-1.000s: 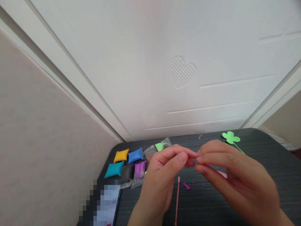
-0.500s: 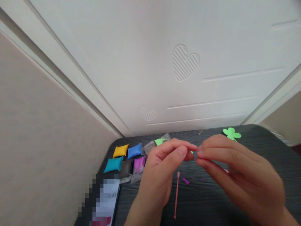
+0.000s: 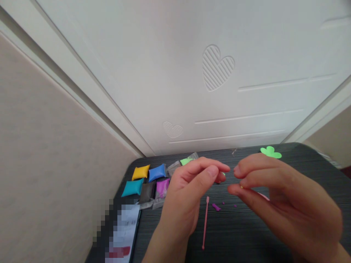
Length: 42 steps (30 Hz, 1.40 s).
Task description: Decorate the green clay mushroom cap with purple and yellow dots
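My left hand (image 3: pixel 189 193) is raised over the dark table, fingers curled and thumb laid against the index finger. What it holds, if anything, is hidden. A bit of light green (image 3: pixel 223 174) shows by its fingertips; I cannot tell whether it is held or behind them. Facing it, my right hand (image 3: pixel 285 201) pinches a tiny pale yellowish bit (image 3: pixel 241 187) between thumb and finger. A small gap parts the two hands. Below lie a thin pink modelling tool (image 3: pixel 205 223) and a small purple clay piece (image 3: pixel 216 207) with purple crumbs (image 3: pixel 235 206).
Clay packets lie at the left: yellow (image 3: pixel 140 172), blue (image 3: pixel 157 172), teal (image 3: pixel 132 187), black (image 3: pixel 147 191), purple (image 3: pixel 162 188) and green (image 3: pixel 186 160). A phone (image 3: pixel 124 230) is at front left. A green petalled shape (image 3: pixel 271 152) sits at back right, before a white panel (image 3: pixel 164 73).
My right hand has drawn away from the left fingertips, and its index finger has lifted from the thumb. The left hand keeps nearly the same pose.
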Motion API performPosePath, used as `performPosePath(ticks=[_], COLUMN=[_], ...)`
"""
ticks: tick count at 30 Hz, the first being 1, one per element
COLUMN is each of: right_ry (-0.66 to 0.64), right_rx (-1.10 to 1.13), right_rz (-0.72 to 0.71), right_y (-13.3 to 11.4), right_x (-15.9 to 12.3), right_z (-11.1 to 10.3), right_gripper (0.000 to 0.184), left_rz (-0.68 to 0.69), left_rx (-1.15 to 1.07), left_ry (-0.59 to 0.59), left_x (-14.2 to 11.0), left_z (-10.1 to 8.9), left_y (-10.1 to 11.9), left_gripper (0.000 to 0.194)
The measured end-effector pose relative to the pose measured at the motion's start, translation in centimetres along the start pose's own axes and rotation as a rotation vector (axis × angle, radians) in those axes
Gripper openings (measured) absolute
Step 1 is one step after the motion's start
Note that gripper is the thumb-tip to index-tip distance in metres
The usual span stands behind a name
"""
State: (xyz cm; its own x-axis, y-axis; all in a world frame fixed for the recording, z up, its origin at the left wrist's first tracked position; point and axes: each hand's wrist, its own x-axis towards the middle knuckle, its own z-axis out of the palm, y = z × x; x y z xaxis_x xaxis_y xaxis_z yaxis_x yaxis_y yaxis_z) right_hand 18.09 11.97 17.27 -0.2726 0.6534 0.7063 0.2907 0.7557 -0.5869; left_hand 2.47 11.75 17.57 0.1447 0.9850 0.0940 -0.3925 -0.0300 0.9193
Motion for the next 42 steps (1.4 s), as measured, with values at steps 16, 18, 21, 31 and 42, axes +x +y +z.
performPosePath(ticks=[16,18,21,31,42], right_ry=[0.064,0.144,0.240,0.176,0.241], right_rx=[-0.074,-0.075,-0.108,-0.227,-0.227], right_rz=[-0.040,-0.024,-0.018,-0.013,0.079], right_y=[-0.3,-0.4,-0.5,0.5,1.1], right_x=[0.3,0.4,0.5,0.7,0.7], right_z=[-0.1,-0.1,-0.6,-3.9,-5.3], right_gripper=[0.024,0.020,0.019,0.021,0.009], left_rz=[0.076,0.082,0.091,0.018,-0.059], left_rx=[0.051,0.137,0.431,1.397,1.561], left_ry=[-0.008,0.007,0.002,-0.341,-0.317], left_x=[0.0,0.1,0.5,0.1,-1.1], left_z=[-0.3,-0.2,0.0,-1.6,-2.4], left_y=[-0.2,-0.2,-0.2,-8.4,-12.2], left_gripper=[0.016,0.012,0.007,0.013,0.013])
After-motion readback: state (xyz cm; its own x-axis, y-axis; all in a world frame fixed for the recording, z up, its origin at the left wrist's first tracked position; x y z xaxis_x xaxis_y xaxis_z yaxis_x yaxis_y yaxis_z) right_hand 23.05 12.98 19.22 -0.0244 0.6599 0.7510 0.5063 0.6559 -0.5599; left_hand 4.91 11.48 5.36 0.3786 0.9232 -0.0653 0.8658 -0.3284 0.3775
